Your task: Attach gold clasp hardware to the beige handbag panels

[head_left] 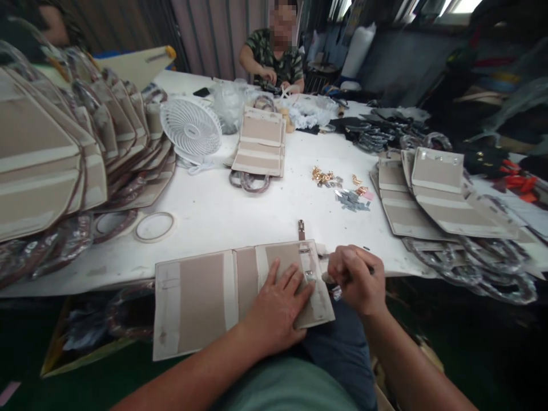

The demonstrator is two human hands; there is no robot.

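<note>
A beige, unfolded bag panel (201,297) with pale tape strips lies at the table's front edge, partly overhanging it. My left hand (276,305) rests flat on its right half, fingers spread. Small metal fittings (309,275) sit in the panel near those fingertips. Just past the panel's right edge, my right hand (357,277) is closed in a fist. A dark end pokes out of that fist, but what it belongs to is hidden. Beyond the panel's far edge sticks up a short brown strap (301,229) with a metal piece on it.
Stacked bag panels stand at left (38,137) and right (462,200). A white fan (190,125), another panel (259,142), gold fittings (321,176), grey metal plates (351,200) and a tape roll (154,226) lie on the white table (240,217). A co-worker (278,63) sits opposite.
</note>
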